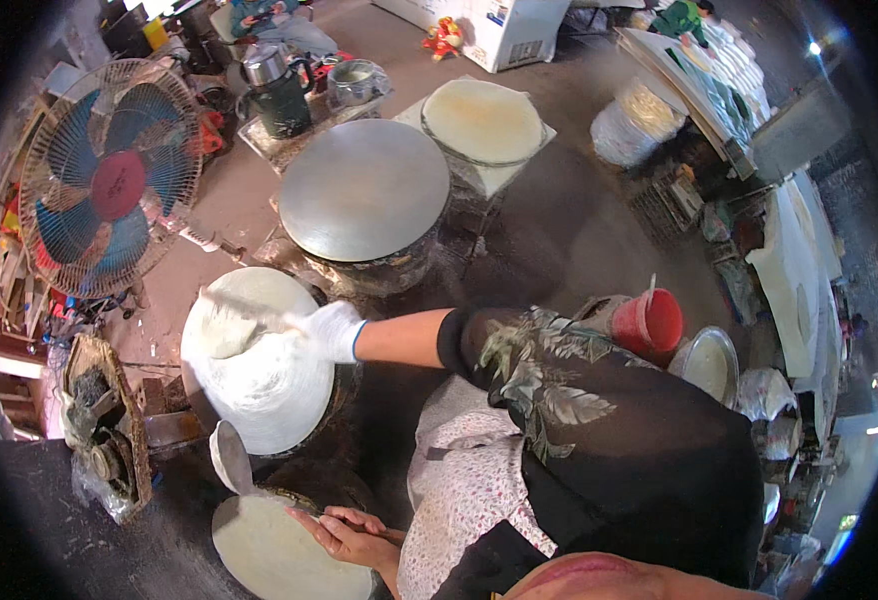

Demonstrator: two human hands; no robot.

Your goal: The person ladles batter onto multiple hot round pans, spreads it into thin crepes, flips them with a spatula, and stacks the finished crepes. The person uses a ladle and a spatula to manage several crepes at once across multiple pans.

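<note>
My right hand [331, 332], in a white glove, is closed on a thin, flat scraper-like tool [241, 306] smeared by motion. It reaches over a round griddle [327, 410] spread with white batter [271, 390]. A thicker pale mound of batter [227, 334] lies on the griddle's far left part. Lower down, my bare left hand [354, 538] has its fingers stretched out at the edge of a thin round pancake [284, 555]. Whether the fingertips touch it I cannot tell. Beside that pancake tilts a pale ladle-like scoop [230, 456].
An uncovered round griddle [364, 190] stands farther off, next to a stack of pale round sheets [484, 122]. A large fan [114, 185] stands at left. A red bucket [649, 322] and a metal basin [709, 366] sit at right. Two other people are in the background.
</note>
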